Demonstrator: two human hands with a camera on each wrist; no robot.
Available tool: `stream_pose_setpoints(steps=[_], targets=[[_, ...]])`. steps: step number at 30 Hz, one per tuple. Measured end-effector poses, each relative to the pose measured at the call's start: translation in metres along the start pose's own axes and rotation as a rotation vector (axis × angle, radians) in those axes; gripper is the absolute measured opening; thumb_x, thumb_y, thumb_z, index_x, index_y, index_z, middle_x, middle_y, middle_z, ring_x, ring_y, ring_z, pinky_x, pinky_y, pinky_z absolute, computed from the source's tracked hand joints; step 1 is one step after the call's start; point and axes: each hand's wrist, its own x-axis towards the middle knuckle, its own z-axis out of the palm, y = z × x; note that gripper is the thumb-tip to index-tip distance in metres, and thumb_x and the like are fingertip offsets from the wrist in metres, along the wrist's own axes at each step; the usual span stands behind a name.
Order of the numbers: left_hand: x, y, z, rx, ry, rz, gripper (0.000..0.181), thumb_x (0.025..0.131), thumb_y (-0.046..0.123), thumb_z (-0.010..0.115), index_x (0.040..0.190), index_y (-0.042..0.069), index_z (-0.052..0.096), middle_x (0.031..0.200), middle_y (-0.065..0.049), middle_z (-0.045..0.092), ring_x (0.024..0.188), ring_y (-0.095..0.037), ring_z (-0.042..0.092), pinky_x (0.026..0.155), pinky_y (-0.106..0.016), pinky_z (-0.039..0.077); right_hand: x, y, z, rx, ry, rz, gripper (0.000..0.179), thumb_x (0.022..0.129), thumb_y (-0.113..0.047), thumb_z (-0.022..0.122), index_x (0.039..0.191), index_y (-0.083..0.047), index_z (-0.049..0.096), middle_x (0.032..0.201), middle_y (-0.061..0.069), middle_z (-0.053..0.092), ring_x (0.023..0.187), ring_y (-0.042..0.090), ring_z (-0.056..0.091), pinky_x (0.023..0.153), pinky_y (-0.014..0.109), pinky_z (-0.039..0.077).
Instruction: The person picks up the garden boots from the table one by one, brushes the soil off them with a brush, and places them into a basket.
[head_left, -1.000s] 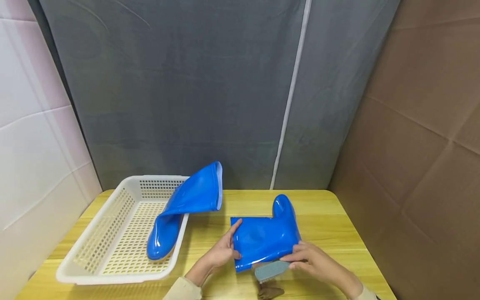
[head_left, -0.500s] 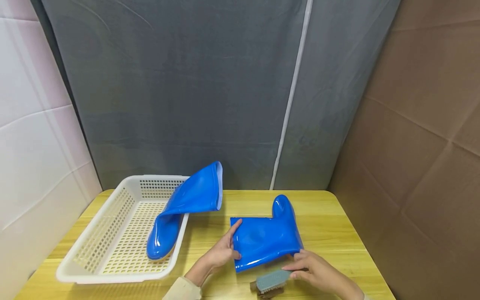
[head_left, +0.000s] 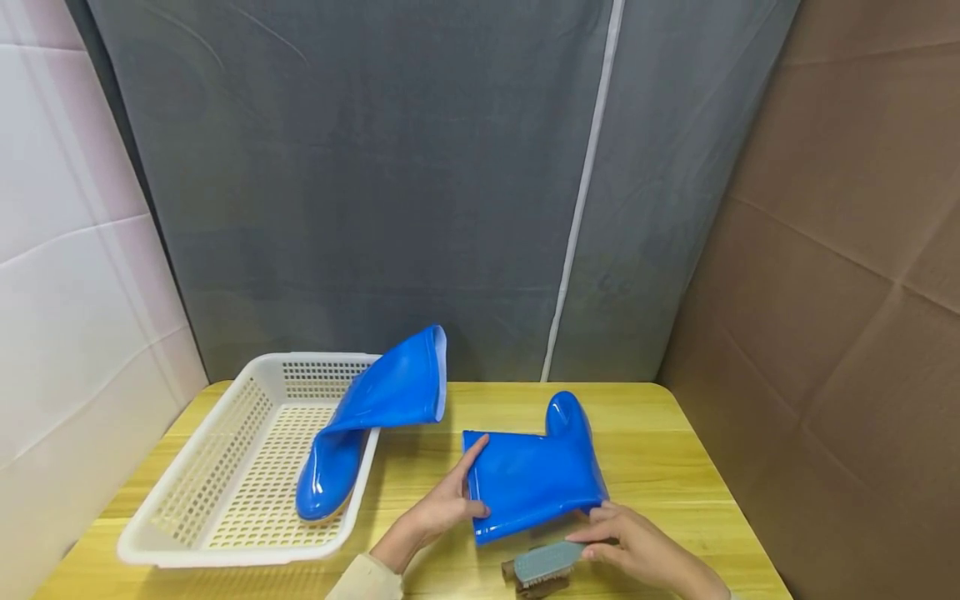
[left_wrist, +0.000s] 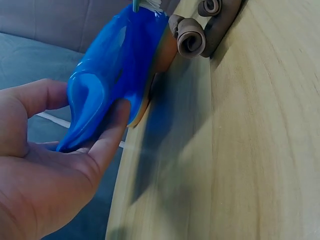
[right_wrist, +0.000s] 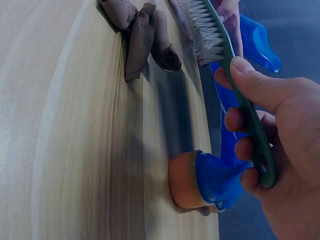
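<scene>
A glossy blue rubber boot (head_left: 532,487) is held on its side over the table, its toe pointing to the far side. My left hand (head_left: 438,508) grips the boot's shaft at the open end, thumb on one side and fingers on the other in the left wrist view. In my right hand (head_left: 641,546) is a scrub brush (head_left: 546,562) with a green handle and pale bristles (right_wrist: 205,37), the fingers curled round its handle. The brush is just on the near side of the boot. Whether its bristles touch the boot I cannot tell.
A rolled brown cloth (right_wrist: 142,45) lies on the wooden table (head_left: 645,442), partly behind the brush in the head view. At left stands a white perforated basket (head_left: 247,557). A second blue boot (head_left: 393,387) leans over its right rim, toe inside.
The brush has moved away from the boot's near edge, toward the person, and now covers part of the brown cloth. My left hand keeps its grip on the boot, which stays nearly still.
</scene>
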Motion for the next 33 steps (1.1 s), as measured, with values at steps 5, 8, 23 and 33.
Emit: stream_pose_setpoints(steps=[5,8,23,33], targets=[[0.000,0.005,0.002,0.040,0.020,0.010,0.102,0.083,0.003,0.067,0.161,0.027,0.005,0.162,-0.032,0.000,0.142,-0.058,0.023,0.115,-0.067,0.029,0.000,0.000,-0.001,0.012,-0.004,0.026,0.030,0.098,-0.040,0.055,0.120,-0.030,0.072,0.080,-0.015,0.046,0.080,-0.008,0.042,0.067,0.014,0.039],[0.001,0.009,0.002,0.093,0.034,0.022,0.100,0.086,0.009,0.068,0.160,0.028,0.004,0.162,-0.032,0.003,0.141,-0.058,0.025,0.113,-0.068,0.030,-0.001,-0.001,-0.002,0.027,-0.014,0.050,0.031,0.098,-0.041,0.056,0.121,-0.030,0.072,0.080,-0.015,0.047,0.080,-0.007,0.043,0.066,0.015,0.039],[0.013,0.037,0.005,0.270,0.038,0.125,0.095,0.091,0.027,0.067,0.160,0.029,0.002,0.163,-0.028,0.008,0.142,-0.056,0.028,0.109,-0.068,0.036,-0.008,0.000,-0.006,0.047,0.015,0.027,0.030,0.097,-0.038,0.057,0.121,-0.028,0.072,0.080,-0.014,0.046,0.077,-0.008,0.042,0.064,0.016,0.039],[0.024,0.072,0.006,0.345,0.028,0.132,0.091,0.095,0.031,0.063,0.161,0.023,0.001,0.163,-0.027,0.016,0.141,-0.056,0.032,0.105,-0.067,0.042,-0.011,-0.002,-0.010,0.084,0.005,0.024,0.032,0.097,-0.035,0.058,0.123,-0.023,0.071,0.081,-0.011,0.051,0.079,-0.007,0.043,0.064,0.017,0.039]])
